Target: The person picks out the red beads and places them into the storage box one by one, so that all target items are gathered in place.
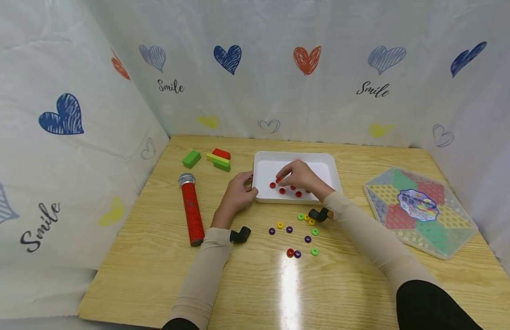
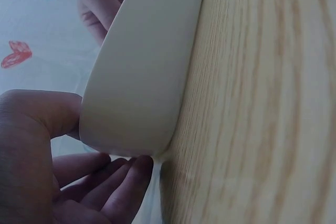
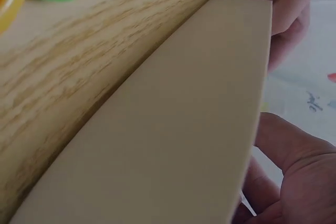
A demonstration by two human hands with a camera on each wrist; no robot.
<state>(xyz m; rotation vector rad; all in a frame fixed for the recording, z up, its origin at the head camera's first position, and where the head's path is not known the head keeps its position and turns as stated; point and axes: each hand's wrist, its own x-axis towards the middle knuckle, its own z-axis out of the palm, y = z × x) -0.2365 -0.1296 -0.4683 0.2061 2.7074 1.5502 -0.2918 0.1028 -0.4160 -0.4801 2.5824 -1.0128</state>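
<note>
A white tray [image 1: 263,158] lies at the back middle of the table, with several small red ring beads [image 1: 282,191] on its floor. My left hand [image 1: 237,196] holds the tray by its left side. In the left wrist view, the thumb lies at the top of the tray wall [image 2: 142,66] and the other fingertips touch lower down. Over the tray, my right hand [image 1: 301,176] pinches a red bead [image 1: 278,180] between thumb and fingertips. The tray wall [image 3: 157,119] hides that bead from the right wrist view.
Yellow, purple and green ring beads [image 1: 289,229] plus one red bead [image 1: 290,253] lie in front of the tray. A red microphone [image 1: 192,213] and coloured blocks [image 1: 191,159] are at the left. A hexagonal game board [image 1: 420,211] lies at the right.
</note>
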